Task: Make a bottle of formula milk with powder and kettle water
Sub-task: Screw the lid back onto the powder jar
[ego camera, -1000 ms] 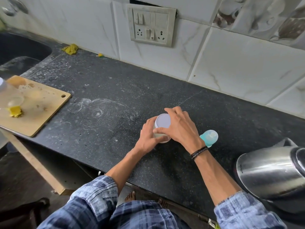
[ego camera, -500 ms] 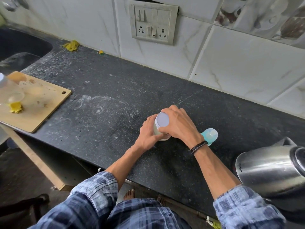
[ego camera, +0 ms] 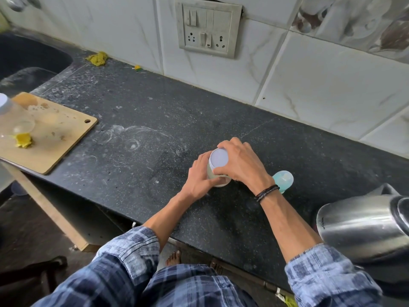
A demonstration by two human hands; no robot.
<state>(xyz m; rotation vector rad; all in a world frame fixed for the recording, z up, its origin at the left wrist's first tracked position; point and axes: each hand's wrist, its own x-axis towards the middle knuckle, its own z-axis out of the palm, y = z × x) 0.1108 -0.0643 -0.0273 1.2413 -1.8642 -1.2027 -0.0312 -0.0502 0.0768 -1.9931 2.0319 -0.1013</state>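
**Soft, cool, even light in a sharp wide-angle view**

The pale wall tiles (ego camera: 332,85) at 1 o'clock are the brightest area. The dark speckled counter (ego camera: 155,120) reads mid-dim, while the sink (ego camera: 33,58) at 10 o'clock and the floor (ego camera: 22,218) at 8 o'clock fall almost to black. White streaks of glare run along the steel kettle (ego camera: 363,229) at 4 o'clock. Shadows are faint and soft-edged beneath the left hand (ego camera: 199,176) and right hand (ego camera: 241,165), which grip the tub (ego camera: 218,157), crisply in focus at centre. Straight lines bow toward the edges: the switch plate (ego camera: 208,32) at 12 o'clock leans, and the tile joints curve. A clear jar (ego camera: 5,105) at 9 o'clock is smeared and cut off by the frame.
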